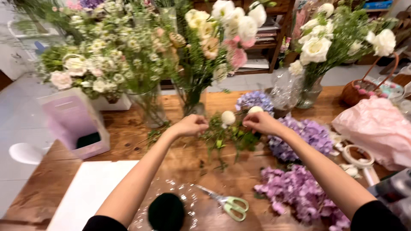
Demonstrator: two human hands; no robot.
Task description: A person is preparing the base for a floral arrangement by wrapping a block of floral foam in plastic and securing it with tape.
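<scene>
Between our hands lies a leafy sprig of white buds (228, 128), low over the wooden table (188, 158) in front of the glass vases (192, 100). Our left hand (190, 125) pinches its stems; our right hand (259, 122) closes on the greenery beside one bud. It looks light, limp and easily bruised, best held by the stems. Purple hydrangeas (299, 137) lie right of it, green-handled scissors (229, 204) nearer us.
</scene>
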